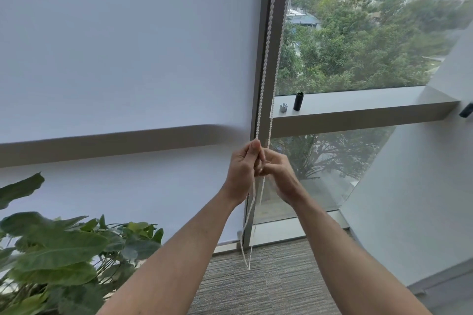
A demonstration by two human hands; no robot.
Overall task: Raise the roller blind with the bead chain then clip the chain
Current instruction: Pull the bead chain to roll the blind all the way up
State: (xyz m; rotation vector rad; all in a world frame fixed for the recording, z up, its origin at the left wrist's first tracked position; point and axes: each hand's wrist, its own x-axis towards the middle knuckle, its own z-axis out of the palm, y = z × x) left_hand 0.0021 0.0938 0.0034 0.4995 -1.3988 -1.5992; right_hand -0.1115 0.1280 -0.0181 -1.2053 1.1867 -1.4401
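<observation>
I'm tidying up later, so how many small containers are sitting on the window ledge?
2. A small grey container near the window frame, and a taller black one standing just right of it. None other visible.

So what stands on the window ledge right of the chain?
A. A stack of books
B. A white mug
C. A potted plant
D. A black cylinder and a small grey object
D: a black cylinder and a small grey object stand side by side on the ledge.

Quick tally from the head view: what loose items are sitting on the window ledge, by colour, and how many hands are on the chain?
Black cylindrical container on the grey window ledge: 1
Small grey metal cylinder: 1
Hands gripping the white bead chain: 2, left hand, right hand
Total: 4
</observation>
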